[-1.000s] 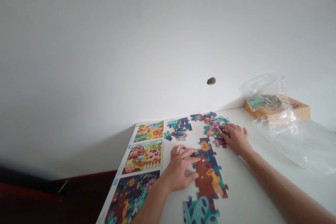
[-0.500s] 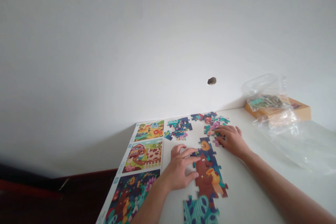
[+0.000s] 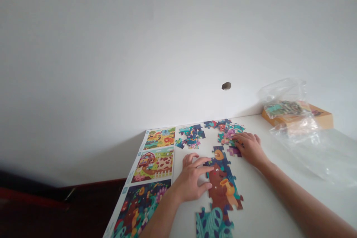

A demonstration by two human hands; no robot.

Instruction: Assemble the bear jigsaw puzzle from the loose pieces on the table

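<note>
Brown-bear cardboard jigsaw is lying part-joined, loose multicoloured cardboard pieces remaining; left hand is touching its edge, grip spread, empty; whether right hand is grasping anything is unclear

Head-worn view, looking forward and down from the near side of a table towards a wall.
</note>
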